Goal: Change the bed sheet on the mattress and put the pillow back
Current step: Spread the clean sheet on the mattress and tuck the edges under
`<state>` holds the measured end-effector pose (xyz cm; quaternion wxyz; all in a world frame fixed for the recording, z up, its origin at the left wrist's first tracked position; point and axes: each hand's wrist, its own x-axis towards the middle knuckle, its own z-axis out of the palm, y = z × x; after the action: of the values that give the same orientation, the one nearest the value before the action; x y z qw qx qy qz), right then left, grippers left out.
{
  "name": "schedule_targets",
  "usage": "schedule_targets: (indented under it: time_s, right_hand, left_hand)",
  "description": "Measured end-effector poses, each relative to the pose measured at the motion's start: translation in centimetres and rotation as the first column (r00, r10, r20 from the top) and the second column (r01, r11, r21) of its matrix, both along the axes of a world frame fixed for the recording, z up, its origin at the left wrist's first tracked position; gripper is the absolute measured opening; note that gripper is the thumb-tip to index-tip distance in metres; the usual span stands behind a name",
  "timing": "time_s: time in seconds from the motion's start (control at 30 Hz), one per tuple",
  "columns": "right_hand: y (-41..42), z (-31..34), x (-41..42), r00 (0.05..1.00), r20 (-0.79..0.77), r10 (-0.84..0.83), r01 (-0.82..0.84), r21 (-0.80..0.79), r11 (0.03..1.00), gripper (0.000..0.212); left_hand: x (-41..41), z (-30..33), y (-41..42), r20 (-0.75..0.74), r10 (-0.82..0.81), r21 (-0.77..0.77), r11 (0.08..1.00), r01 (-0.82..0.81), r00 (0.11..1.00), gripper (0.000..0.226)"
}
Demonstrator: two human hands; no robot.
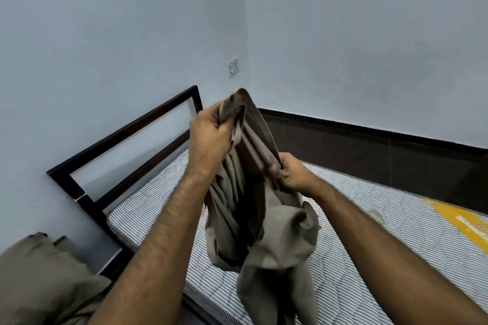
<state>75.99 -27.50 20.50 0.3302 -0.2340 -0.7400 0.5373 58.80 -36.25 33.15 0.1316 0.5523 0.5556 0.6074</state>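
Head view: both hands hold a bunched grey-brown sheet in the air above the bare striped mattress. The left hand, higher and farther, grips its top edge; the right hand, lower and nearer, pinches a fold. The sheet hangs straight down from both grips, so spreading it likely means drawing the hands apart along the mattress, which runs from near left to far right.

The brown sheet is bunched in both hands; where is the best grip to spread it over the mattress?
Probably along one hem. The brown sheet hangs in folds between left hand and right hand over the bare mattress. Grip the top edge from above, then slide the hands apart to its corners.
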Motion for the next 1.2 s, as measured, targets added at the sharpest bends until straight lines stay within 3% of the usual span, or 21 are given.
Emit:
schedule_targets:
  time_s: [0.1, 0.2, 0.27, 0.33, 0.43, 0.5, 0.53, 0.57, 0.6, 0.63, 0.67, 0.73, 0.77, 0.8, 0.83, 0.9, 0.93, 1.0, 1.03, 1.13, 1.2]
  right_hand:
    - [0.8, 0.1, 0.4, 0.999, -0.018, 0.041, -0.042, -0.055, 0.998, 0.066]
    - [2.0, -2.3, 0.5, 0.966, 0.254, -0.041, 0.054, -0.044, 0.998, 0.059]
    - [3.3, -3.4, 0.3, 0.93, 0.339, -0.144, 0.146, 0.021, 0.989, 0.041]
    - [4.1, -2.0, 0.2, 0.928, 0.193, -0.32, 0.308, 0.089, 0.947, 0.017]
    - [4.3, 5.2, 0.1, 0.83, -0.178, -0.528, 0.552, 0.13, 0.824, 0.028]
    - [4.5, 10.6, 0.6, 0.78, -0.33, -0.532, 0.615, 0.25, 0.748, 0.034]
    - [4.7, 12.5, 0.7, 0.794, -0.331, -0.51, 0.604, 0.328, 0.727, 0.034]
    - [5.0, 13.9, 1.0, 0.833, -0.196, -0.517, 0.545, 0.452, 0.706, 0.03]
    - [5.4, 14.7, 1.3, 0.819, 0.024, -0.573, 0.446, 0.603, 0.662, 0.028]
    - [6.1, 15.0, 2.0, 0.723, 0.194, -0.663, 0.389, 0.679, 0.623, 0.031]
    - [6.8, 15.0, 2.5, 0.632, 0.216, -0.744, 0.436, 0.695, 0.572, 0.031]
    - [7.2, 14.9, 2.8, 0.634, 0.002, -0.774, 0.659, 0.522, 0.541, 0.023]
    - [7.2, 14.8, 2.5, 0.631, -0.023, -0.775, 0.695, 0.462, 0.552, 0.03]
    - [7.1, 14.6, 2.0, 0.665, 0.055, -0.745, 0.653, 0.443, 0.615, 0.037]
    - [7.4, 14.0, 1.6, 0.677, 0.235, -0.697, 0.52, 0.518, 0.679, 0.042]
    - [7.8, 12.2, 1.7, 0.608, 0.526, -0.594, 0.226, 0.602, 0.765, 0.049]
    - [8.0, 11.6, 2.1, 0.601, 0.553, -0.577, 0.159, 0.625, 0.764, 0.053]
    - [8.3, 10.0, 3.7, 0.693, 0.531, -0.487, 0.15, 0.554, 0.819, 0.05]
    - [8.0, 9.2, 4.4, 0.671, 0.608, -0.425, 0.077, 0.513, 0.855, 0.043]
    - [6.5, 5.0, 6.0, 0.326, 0.911, -0.253, -0.215, 0.332, 0.918, 0.041]
    - [6.8, 1.4, 6.4, 0.139, 0.965, -0.223, -0.292, 0.255, 0.922, 0.039]
  left_hand:
    - [-0.5, 0.9, 0.0, 0.064, 0.082, 0.138, 0.986, -0.091, 0.995, 0.042]
    - [-0.1, 1.1, 0.2, 0.179, 0.097, 0.222, 0.966, -0.136, 0.979, 0.027]
    - [-0.2, 0.9, 0.3, 0.149, 0.094, 0.19, 0.974, -0.122, 0.984, 0.03]
    - [-1.3, 0.2, 0.4, 0.059, 0.103, 0.103, 0.989, -0.109, 0.993, 0.04]
    - [-3.5, -1.0, 0.5, -0.067, 0.124, -0.024, 0.992, -0.126, 0.99, 0.044]
    - [-4.6, -1.4, 0.6, -0.107, 0.177, -0.063, 0.981, -0.184, 0.978, 0.045]
    - [-5.1, -1.3, 0.7, -0.103, 0.208, -0.069, 0.974, -0.216, 0.973, 0.047]
    - [-5.6, -1.3, 0.9, -0.09, 0.233, -0.068, 0.969, -0.239, 0.968, 0.048]
    - [-6.1, -1.2, 1.0, -0.065, 0.252, -0.064, 0.964, -0.256, 0.965, 0.048]
    - [-6.6, -1.1, 1.2, -0.032, 0.266, -0.058, 0.962, -0.268, 0.963, 0.048]
    - [-7.1, -1.1, 1.4, 0.003, 0.273, -0.05, 0.961, -0.273, 0.962, 0.048]
    - [-7.6, -0.9, 1.6, 0.047, 0.262, -0.038, 0.965, -0.26, 0.964, 0.048]
    - [-7.6, -0.9, 1.6, 0.053, 0.25, -0.037, 0.968, -0.248, 0.967, 0.048]
    - [-7.6, -1.0, 1.5, 0.053, 0.238, -0.042, 0.971, -0.236, 0.97, 0.048]
    - [-7.5, -1.2, 1.5, 0.048, 0.228, -0.049, 0.973, -0.226, 0.972, 0.048]
    - [-7.2, -1.5, 1.4, 0.031, 0.226, -0.064, 0.973, -0.224, 0.974, 0.047]
    - [-7.1, -1.5, 1.2, 0.037, 0.236, -0.065, 0.97, -0.233, 0.971, 0.049]
    - [-7.4, -1.5, 0.8, 0.112, 0.279, -0.06, 0.96, -0.274, 0.954, 0.051]
    - [-7.7, -1.7, 0.7, 0.147, 0.298, -0.053, 0.955, -0.293, 0.943, 0.051]
    - [-7.9, -2.6, 0.3, 0.1, 0.262, -0.037, 0.965, -0.259, 0.96, 0.048]
    - [-7.1, -3.9, 0.3, 0.0, 0.231, -0.083, 0.97, -0.23, 0.973, 0.043]
